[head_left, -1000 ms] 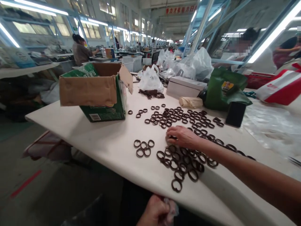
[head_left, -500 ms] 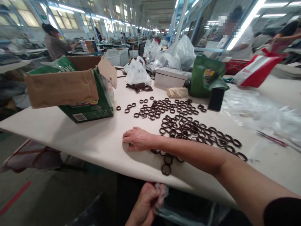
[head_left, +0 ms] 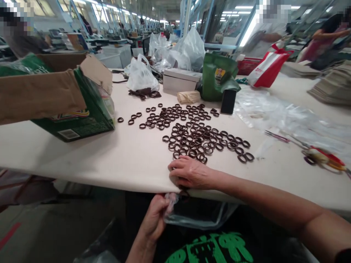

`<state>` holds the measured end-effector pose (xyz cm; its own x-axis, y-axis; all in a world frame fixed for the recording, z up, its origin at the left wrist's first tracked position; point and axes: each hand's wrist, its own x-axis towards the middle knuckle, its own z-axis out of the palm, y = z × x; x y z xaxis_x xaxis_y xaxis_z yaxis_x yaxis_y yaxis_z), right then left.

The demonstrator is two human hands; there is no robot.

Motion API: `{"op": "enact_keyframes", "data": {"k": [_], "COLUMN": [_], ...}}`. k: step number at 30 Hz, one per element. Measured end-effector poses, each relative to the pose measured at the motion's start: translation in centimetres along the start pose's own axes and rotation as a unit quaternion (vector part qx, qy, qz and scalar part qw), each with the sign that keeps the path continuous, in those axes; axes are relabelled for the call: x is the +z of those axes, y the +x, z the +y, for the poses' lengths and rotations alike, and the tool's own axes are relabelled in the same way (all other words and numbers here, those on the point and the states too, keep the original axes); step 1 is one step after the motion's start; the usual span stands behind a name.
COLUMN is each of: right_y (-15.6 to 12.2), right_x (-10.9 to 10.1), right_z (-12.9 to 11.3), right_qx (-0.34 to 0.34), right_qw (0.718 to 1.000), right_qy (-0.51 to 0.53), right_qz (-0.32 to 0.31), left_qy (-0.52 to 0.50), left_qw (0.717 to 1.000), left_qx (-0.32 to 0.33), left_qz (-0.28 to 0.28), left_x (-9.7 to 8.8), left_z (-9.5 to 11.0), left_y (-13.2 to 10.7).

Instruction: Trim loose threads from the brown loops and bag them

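Many small dark brown rings point(head_left: 197, 140) lie loose on the pale tabletop, some overlapping. At the table's front edge my right hand point(head_left: 189, 172) is palm down with fingers curled over a few of these rings. Part of a ring shows below its fingers, right at the edge; how many are under the palm is hidden. Just below the edge, my left hand point(head_left: 156, 215) pinches the rim of a clear plastic bag point(head_left: 197, 221). The bag's mouth is spread beneath my right hand, over my lap.
A green and brown cardboard box point(head_left: 68, 102) stands at left. Behind the rings are a white carton point(head_left: 179, 81), a green pouch point(head_left: 218, 78) and a phone point(head_left: 228, 102). Tweezers point(head_left: 276, 136) and clear plastic bags point(head_left: 274, 109) lie at right. Other people work farther off.
My right hand has drawn back from the left part of the table to the front edge, and rings near the edge are gathered under it. My left hand keeps the bag. The view has turned right.
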<state>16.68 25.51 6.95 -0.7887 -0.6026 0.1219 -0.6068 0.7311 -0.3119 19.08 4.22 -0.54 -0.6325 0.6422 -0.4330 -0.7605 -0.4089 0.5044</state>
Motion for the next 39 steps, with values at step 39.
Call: {"op": "enact_keyframes", "data": {"k": [39], "right_y": [-7.6], "right_x": [2.8], "right_z": [-1.4], "right_qx": [0.161], "right_qw": [0.978], "right_qy": [-0.02], "right_qz": [0.132], "left_qy": [-0.059], "left_qw": [0.997], "left_qx": [-0.032], "left_qz": [0.046], "left_x": [-0.1], "left_z": [0.4], "left_y": [-0.4]}}
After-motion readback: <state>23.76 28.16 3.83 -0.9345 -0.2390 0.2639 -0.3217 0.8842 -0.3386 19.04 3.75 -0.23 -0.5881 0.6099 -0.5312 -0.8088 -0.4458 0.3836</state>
